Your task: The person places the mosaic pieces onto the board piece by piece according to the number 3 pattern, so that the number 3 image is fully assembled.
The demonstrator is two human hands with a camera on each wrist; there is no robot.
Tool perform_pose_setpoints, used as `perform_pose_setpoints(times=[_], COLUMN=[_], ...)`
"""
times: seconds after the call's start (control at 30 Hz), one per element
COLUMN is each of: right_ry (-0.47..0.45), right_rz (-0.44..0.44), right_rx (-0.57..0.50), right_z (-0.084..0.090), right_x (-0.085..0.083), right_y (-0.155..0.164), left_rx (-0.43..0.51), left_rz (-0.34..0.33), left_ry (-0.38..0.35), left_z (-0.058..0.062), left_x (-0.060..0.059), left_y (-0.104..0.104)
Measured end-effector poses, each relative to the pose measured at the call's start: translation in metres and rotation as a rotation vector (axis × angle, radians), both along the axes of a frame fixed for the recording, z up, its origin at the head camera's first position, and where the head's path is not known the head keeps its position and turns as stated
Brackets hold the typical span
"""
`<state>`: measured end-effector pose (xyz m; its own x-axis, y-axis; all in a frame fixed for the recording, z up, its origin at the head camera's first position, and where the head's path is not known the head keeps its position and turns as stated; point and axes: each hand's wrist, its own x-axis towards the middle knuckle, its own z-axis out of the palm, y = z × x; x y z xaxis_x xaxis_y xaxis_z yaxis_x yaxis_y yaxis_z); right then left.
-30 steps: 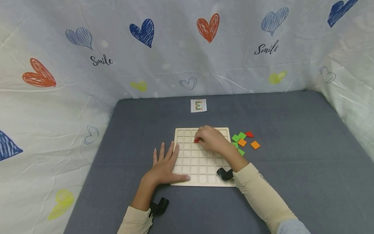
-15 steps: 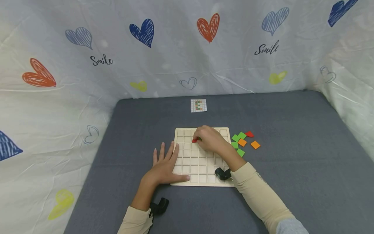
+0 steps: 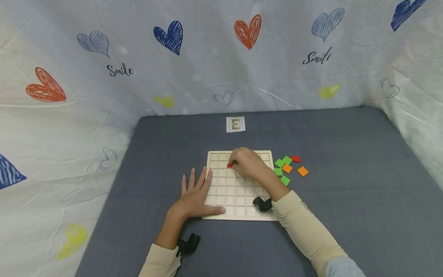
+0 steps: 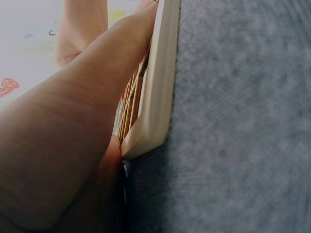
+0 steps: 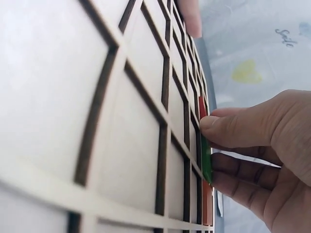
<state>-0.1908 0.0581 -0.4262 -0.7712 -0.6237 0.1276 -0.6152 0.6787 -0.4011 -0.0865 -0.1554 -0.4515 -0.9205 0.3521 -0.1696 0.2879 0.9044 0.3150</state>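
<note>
A pale wooden grid board (image 3: 238, 192) lies on the grey mat. My left hand (image 3: 194, 196) lies flat, fingers straight, on the board's left edge (image 4: 160, 82), thumb along its near side. My right hand (image 3: 236, 164) reaches over the far rows and pinches small square tiles against the grid. From above, a red tile (image 3: 230, 165) shows at its fingertips. In the right wrist view the thumb and a finger (image 5: 228, 131) pinch a green tile (image 5: 206, 158) edge-on, with red (image 5: 202, 107) just beyond it. How many tiles the hand holds is hidden.
Loose green, orange and red tiles (image 3: 288, 167) lie just right of the board. A small pattern card (image 3: 235, 124) sits at the far side of the mat (image 3: 346, 173). White sheeting printed with hearts (image 3: 173, 38) walls in the back and both sides.
My right hand has slid a little to the left and farther across the board, carrying the red tile with it. The left hand has stayed put.
</note>
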Motion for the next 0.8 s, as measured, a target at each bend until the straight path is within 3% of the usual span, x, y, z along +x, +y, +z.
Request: perform_pose_setpoints(times=[0.47, 0.8], right_ry=[-0.016, 0.048], right_rz=[-0.037, -0.008], right_rx=[-0.011, 0.026], right_z=[-0.001, 0.0], right_x=[0.0, 0.016], right_y=[-0.002, 0.005], left_rx=[-0.016, 0.016], left_rz=[-0.006, -0.002], left_ry=[0.008, 0.011], left_z=[0.0, 0.001], left_x=[-0.001, 0.002], left_y=[0.0, 0.0])
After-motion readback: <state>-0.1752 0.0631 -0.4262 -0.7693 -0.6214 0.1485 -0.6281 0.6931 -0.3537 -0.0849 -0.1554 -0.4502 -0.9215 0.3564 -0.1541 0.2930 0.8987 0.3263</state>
